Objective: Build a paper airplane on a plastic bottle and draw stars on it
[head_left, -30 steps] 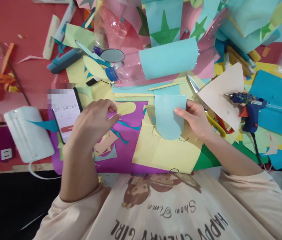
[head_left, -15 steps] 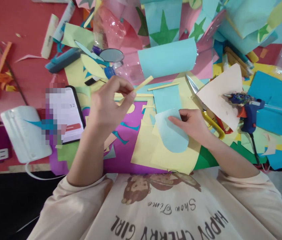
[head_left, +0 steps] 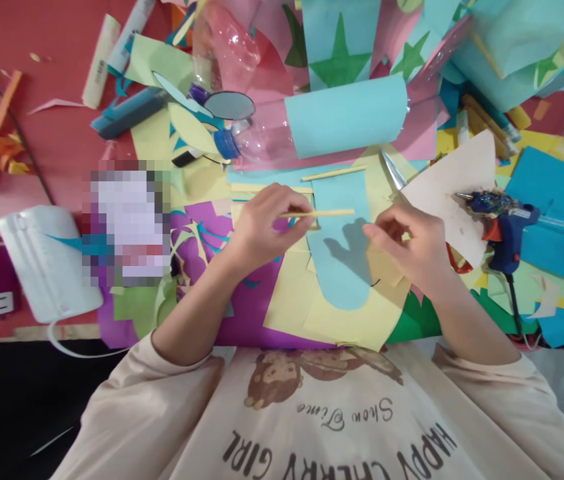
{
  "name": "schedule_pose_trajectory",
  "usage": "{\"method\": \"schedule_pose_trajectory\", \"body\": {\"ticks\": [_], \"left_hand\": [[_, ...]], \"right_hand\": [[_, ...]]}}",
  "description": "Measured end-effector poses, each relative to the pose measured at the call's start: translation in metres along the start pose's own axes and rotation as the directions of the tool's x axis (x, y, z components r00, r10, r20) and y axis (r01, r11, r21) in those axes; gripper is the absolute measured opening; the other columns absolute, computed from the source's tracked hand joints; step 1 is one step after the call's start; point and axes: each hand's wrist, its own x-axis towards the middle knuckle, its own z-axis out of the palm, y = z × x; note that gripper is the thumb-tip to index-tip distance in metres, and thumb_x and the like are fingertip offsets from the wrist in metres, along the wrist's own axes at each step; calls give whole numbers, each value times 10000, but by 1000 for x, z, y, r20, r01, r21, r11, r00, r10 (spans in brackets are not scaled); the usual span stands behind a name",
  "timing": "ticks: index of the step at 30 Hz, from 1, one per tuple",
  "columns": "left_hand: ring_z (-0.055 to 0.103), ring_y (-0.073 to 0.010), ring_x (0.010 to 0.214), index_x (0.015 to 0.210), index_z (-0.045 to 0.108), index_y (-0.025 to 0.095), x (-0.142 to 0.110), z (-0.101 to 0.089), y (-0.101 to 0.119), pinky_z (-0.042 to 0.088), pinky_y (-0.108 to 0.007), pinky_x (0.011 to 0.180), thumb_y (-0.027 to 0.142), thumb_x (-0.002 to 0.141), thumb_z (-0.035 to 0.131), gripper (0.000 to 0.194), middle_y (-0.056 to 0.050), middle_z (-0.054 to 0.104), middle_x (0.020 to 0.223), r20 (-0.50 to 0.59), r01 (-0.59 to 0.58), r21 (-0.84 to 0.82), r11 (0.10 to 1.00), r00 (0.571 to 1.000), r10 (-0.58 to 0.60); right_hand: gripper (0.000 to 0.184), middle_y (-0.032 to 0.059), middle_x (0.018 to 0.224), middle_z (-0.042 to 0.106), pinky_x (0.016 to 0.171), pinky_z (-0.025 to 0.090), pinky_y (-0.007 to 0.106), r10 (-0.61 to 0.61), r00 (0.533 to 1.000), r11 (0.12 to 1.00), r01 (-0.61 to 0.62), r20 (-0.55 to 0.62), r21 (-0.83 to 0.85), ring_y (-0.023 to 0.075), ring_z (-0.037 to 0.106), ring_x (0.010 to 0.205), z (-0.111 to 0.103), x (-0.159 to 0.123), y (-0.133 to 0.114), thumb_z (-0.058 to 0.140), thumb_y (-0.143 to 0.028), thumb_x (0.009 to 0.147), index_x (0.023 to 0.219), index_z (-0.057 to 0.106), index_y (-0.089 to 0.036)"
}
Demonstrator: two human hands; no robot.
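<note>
My left hand [head_left: 272,227] pinches a thin yellow strip [head_left: 336,213] between thumb and fingers, its free end pointing right above a light blue paper piece [head_left: 342,287]. That blue piece is long with a rounded near end and lies on pale yellow sheets [head_left: 292,300]. My right hand [head_left: 412,240] hovers just right of it, fingers curled loosely, thumb apart, with nothing visible in them; its shadow falls on the blue paper. Another yellow strip [head_left: 335,173] lies across the far part of the blue paper.
Beyond lies a plastic bottle [head_left: 265,133] wrapped in light blue paper. To the right are scissors [head_left: 392,170], partly hidden, and a blue glue gun [head_left: 505,227] on a whitish paper. A blurred phone [head_left: 129,227] and white case [head_left: 52,260] lie left. Purple paper [head_left: 242,320] shows near me.
My right hand has let go of the blue paper, which now lies flat, and moved slightly right. My left hand has moved right and a little nearer with the yellow strip, now level.
</note>
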Motion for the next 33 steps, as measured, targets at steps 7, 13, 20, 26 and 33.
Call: {"method": "schedule_pose_trajectory", "body": {"ticks": [7, 13, 20, 26, 33], "left_hand": [[611, -138, 701, 915, 562, 203, -9, 17, 11, 483, -276, 667, 273, 966, 534, 92, -1, 661, 775, 76, -172, 100, 980, 983, 164], [631, -196, 822, 1039, 563, 173, -15, 5, 37, 516, -310, 686, 294, 928, 604, 170, -85, 647, 936, -36, -232, 372, 899, 964, 263], [632, -189, 1117, 1263, 582, 219, -42, 10, 55, 479, -332, 975, 376, 975, 542, 331, -54, 683, 1237, 419, -438, 292, 850, 858, 298], [518, -191, 1334, 1399, 504, 250, -52, 16, 39, 363, -377, 1146, 409, 1000, 480, 430, -31, 528, 1477, 598, -500, 202, 842, 744, 298], [676, -196, 1092, 1172, 605, 201, -28, 3, 29, 516, -364, 985, 317, 979, 522, 240, -62, 708, 1220, 426, -468, 42, 883, 808, 408]], "right_hand": [[56, -3, 766, 683, 566, 477, 235, -189, 978, 972, 173, 89, 158, 98, 587, 628, 5, 3, 7, 639, -218, 887, 852, 682, -212], [47, 5, 820, 696, 625, 522, 269, 21, 979, 974, 26, -205, 225, 123, 632, 706, -7, 10, 13, 650, -237, 879, 859, 693, -232], [132, 9, 902, 711, 669, 541, 295, 112, 950, 942, -8, -292, 335, 124, 654, 739, -7, 15, 23, 670, -248, 871, 985, 737, -250], [112, 39, 936, 703, 711, 555, 325, 62, 967, 963, 8, -247, 271, 169, 677, 856, -4, 16, 24, 657, -248, 883, 950, 746, -261], [109, 57, 960, 700, 751, 567, 362, 76, 980, 972, -31, -184, 234, 203, 670, 910, 0, 15, 22, 636, -302, 891, 946, 723, -267]]}}
